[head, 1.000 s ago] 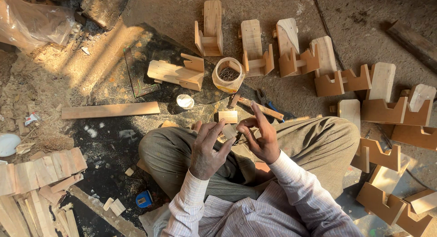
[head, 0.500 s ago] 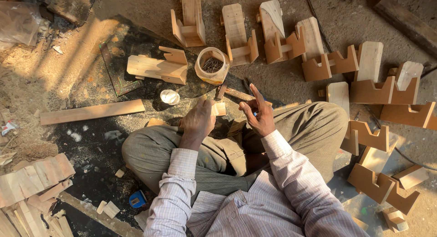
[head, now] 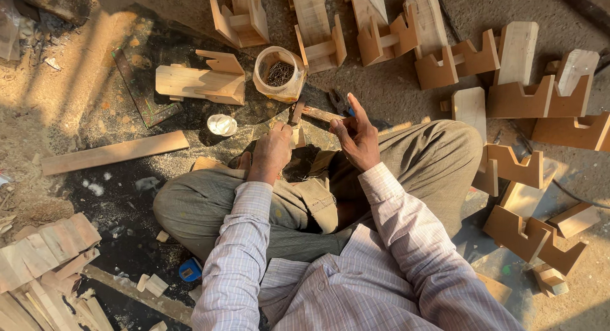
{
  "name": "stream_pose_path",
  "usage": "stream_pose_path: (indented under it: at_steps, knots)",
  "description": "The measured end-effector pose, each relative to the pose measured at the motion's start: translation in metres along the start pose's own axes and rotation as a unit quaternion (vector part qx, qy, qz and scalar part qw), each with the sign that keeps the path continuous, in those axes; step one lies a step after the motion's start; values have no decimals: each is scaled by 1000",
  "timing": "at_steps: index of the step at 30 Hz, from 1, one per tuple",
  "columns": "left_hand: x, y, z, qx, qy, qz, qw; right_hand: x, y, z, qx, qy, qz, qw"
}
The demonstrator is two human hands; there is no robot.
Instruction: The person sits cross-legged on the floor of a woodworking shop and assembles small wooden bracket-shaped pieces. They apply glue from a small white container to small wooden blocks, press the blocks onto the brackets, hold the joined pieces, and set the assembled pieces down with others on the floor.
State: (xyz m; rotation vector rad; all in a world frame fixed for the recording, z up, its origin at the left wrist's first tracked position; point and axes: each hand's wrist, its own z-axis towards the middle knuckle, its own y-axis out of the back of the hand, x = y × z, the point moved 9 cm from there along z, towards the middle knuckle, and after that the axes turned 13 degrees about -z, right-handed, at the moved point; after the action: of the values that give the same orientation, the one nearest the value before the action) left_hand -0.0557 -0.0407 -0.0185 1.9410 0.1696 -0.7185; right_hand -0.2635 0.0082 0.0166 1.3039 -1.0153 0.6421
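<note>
Head view, looking straight down on a cross-legged sitter in olive trousers and a pale checked shirt. Left hand (head: pixel 272 148) curled in a loose fist, knuckles up, closed over a small pale wooden block (head: pixel 298 136) just past the knee; only the block's end showing beyond the fingers. Right hand (head: pixel 357 135) raised beside it, palm turned inward, index finger stretched upward, the rest half bent; a bit of blue peeking at its thumb side, too small to identify, so grip there impossible to judge. Hands near each other, not touching.

Just ahead of the hands, a clear round plastic jar of dark nails (head: pixel 279 74) on the dusty ground. Beside the jar, to its left, a pale assembled wooden piece with notched brackets (head: pixel 200 83) lying flat on a dark patch. Small white round lid (head: pixel 222 124) between that piece and the left knee. Long flat wooden plank (head: pixel 114 152) lying apart at left. Many brown notched wooden stands (head: pixel 527 99) spread across the upper right and right edge. Stack of short pale wooden offcuts (head: pixel 44 248) at lower left. Small blue object (head: pixel 189 270) on the floor near the left thigh.
</note>
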Motion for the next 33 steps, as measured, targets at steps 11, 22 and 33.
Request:
stream_pose_path:
  at_steps: [11,22,33]
  knots:
    - [2,-4,3,5,0,11,1000,1,-2,0,6,-13,-4,1000]
    - [2,-7,3,17,14,13,1000,0,-5,0,15,-14,-13,1000]
    - [0,-6,3,27,21,37,999,2,-5,0,18,-14,-22,999]
